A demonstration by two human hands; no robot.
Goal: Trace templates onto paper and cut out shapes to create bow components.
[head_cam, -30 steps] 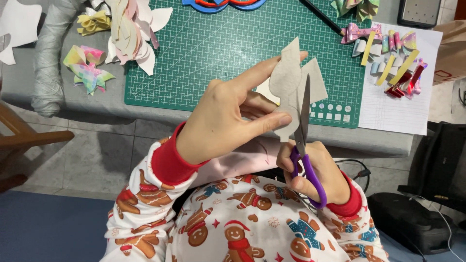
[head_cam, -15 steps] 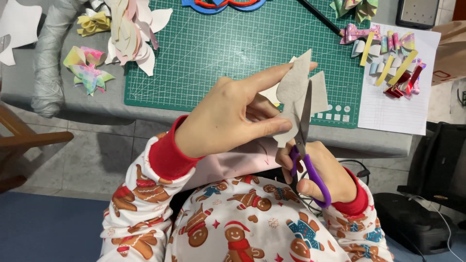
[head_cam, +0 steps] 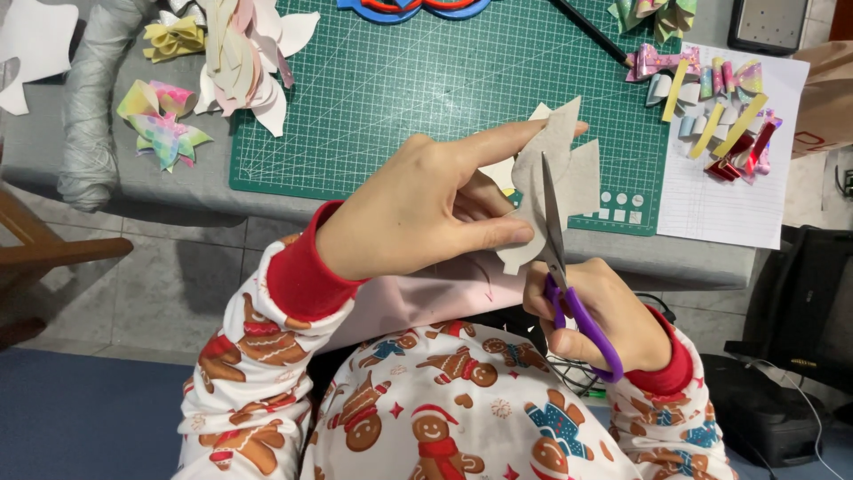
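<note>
My left hand (head_cam: 426,209) pinches a beige cardboard cut-out (head_cam: 577,169) between thumb and fingers, holding it above the near edge of the green cutting mat (head_cam: 400,98). My right hand (head_cam: 604,316) grips purple-handled scissors (head_cam: 564,284) from below. The blades point up and run into the lower part of the cardboard piece, close to my left thumb. Both sleeves are patterned with gingerbread figures and have red cuffs.
Grey table (head_cam: 53,151) holds folded colourful paper bows (head_cam: 160,120), a pile of pale paper shapes (head_cam: 244,53), a lined sheet (head_cam: 737,178) with paper strips and loops (head_cam: 720,111), and a dark device (head_cam: 769,22). A black bag (head_cam: 791,356) lies on the floor at right.
The cardboard piece has turned and shifted slightly right in my left hand, and the scissor blades have moved further up into it.
</note>
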